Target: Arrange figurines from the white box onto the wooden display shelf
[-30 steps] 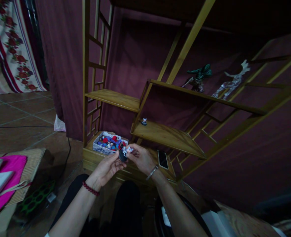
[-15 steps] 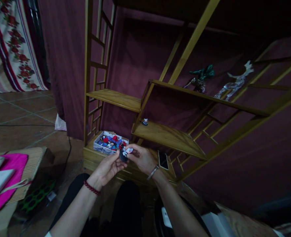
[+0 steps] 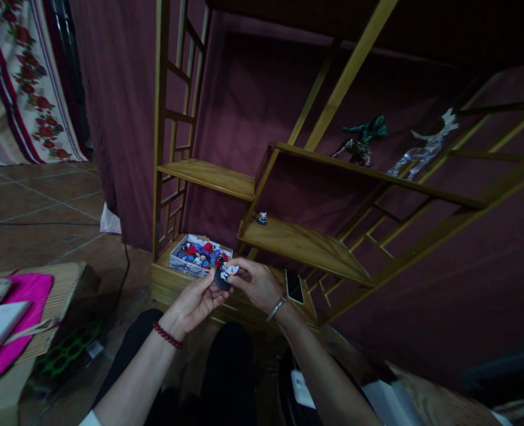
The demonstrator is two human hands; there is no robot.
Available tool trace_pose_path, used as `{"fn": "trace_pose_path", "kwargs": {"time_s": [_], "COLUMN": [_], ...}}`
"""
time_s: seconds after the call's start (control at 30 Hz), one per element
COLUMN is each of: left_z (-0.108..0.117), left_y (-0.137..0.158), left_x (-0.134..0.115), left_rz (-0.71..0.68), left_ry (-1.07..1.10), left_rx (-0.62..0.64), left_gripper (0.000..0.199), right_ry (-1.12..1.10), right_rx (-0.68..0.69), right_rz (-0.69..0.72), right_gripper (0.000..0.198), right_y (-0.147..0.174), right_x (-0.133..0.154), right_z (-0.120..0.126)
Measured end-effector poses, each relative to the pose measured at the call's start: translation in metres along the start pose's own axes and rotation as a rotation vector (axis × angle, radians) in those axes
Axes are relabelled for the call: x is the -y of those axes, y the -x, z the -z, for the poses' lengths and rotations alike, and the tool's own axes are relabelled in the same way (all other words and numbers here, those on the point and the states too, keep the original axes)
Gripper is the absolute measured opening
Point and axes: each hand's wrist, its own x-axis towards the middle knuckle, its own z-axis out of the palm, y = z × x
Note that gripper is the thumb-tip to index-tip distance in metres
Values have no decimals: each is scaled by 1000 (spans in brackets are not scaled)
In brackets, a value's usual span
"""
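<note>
Between my two hands is a small white figurine point(image 3: 230, 271) on a round dark base point(image 3: 221, 280). My left hand point(image 3: 199, 303) grips the base between thumb and fingers. The fingertips of my right hand point(image 3: 255, 284) pinch the white upper part from the other side. Just behind them, an open box point(image 3: 186, 267) of red, blue and purple small figures stands on the low bottom shelf. Another little figurine point(image 3: 262, 218) on a dark base stands upright at the left end of the middle shelf point(image 3: 306, 245).
A phone point(image 3: 294, 286) lies on the bottom level, right of my hands. A green sculpture point(image 3: 363, 140) and a clear deer figure point(image 3: 426, 148) stand on the upper shelf. At left, a table point(image 3: 64, 296) holds a pink mat point(image 3: 35, 296). A black cable point(image 3: 126, 266) crosses the floor.
The view has shifted very slightly. Both hands still hold the figurine in nearly the same place, and the other objects have not moved.
</note>
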Motion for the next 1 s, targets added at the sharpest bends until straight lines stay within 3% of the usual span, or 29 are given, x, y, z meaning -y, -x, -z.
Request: {"fn": "trace_pose_path", "kwargs": {"time_s": [0.6,0.77,1.0], "left_z": [-3,-5,-6], "left_y": [1,0,-1], "left_x": [2,3,3], "left_rz": [20,23,-28], "left_ry": [77,28,45], "left_rx": [-17,0,4], "left_gripper": [23,26,18], "right_ry": [56,65,-99], "right_rx": [-27,-9,2], "right_rz": [43,-18,-95], "right_gripper": [20,17,15], "right_y": [2,3,4], "right_x": [5,3,1], "right_z": [2,5,7]}}
